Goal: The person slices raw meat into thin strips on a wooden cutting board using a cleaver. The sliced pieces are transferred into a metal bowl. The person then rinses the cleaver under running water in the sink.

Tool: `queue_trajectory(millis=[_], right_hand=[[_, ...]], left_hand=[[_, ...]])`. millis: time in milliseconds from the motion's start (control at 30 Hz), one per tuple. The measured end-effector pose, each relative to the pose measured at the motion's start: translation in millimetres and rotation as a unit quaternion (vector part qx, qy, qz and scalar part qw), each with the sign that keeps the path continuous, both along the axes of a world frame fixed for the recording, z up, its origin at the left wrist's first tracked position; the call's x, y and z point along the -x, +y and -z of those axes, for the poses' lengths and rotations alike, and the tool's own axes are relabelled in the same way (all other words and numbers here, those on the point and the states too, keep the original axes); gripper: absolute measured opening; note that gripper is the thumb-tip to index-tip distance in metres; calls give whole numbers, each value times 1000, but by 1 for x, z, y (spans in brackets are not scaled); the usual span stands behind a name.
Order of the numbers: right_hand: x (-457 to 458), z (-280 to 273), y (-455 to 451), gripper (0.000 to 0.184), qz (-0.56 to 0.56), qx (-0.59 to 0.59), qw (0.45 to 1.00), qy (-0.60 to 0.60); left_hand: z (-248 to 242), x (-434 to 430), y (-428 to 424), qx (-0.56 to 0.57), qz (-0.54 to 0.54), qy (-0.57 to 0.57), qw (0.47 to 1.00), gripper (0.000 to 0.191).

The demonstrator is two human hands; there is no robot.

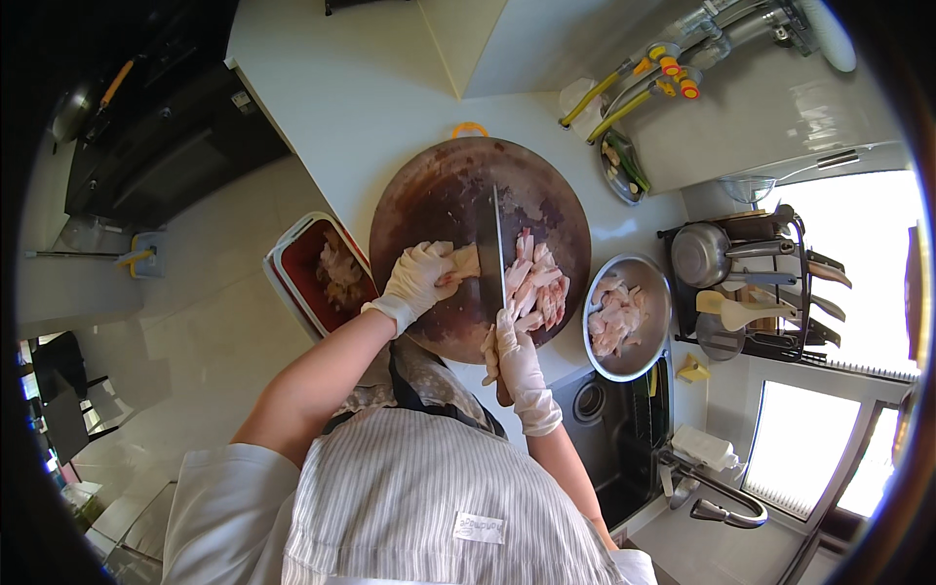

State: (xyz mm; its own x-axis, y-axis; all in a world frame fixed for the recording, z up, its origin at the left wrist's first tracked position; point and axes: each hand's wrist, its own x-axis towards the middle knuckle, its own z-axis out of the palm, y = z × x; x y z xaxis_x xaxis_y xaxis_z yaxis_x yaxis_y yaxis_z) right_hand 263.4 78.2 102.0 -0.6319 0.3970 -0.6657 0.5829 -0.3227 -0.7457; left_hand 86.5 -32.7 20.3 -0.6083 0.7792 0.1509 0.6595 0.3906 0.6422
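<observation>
My left hand (424,280), in a pale disposable glove, grips a piece of raw chicken (465,262) on a round, dark wooden chopping board (439,183). The cut end of the piece faces a cleaver (491,252), with a narrow gap between them. My right hand (515,358), gloved too, is closed on the cleaver's wooden handle, at the board's near edge. The blade stands edge-on across the middle of the board. Right of it lies a pile of cut chicken strips (541,281). Whether the edge touches the wood, I cannot tell.
A steel bowl (627,365) of raw chicken pieces stands right of the board, beside the black sink (607,453). At the left is a red-lined bin (311,292) with scraps. A dish of green onion and garlic (621,172), and a rack of pans and knives (764,281), stand farther right.
</observation>
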Motion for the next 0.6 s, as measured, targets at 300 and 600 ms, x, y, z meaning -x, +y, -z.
queue_trajectory(millis=[300, 600], right_hand=[[57, 11, 24, 54, 41, 10, 999, -34], [23, -2, 18, 57, 13, -34, 999, 17]], left_hand=[[3, 0, 3, 26, 15, -6, 1000, 23], [8, -4, -11, -100, -66, -37, 992, 32]])
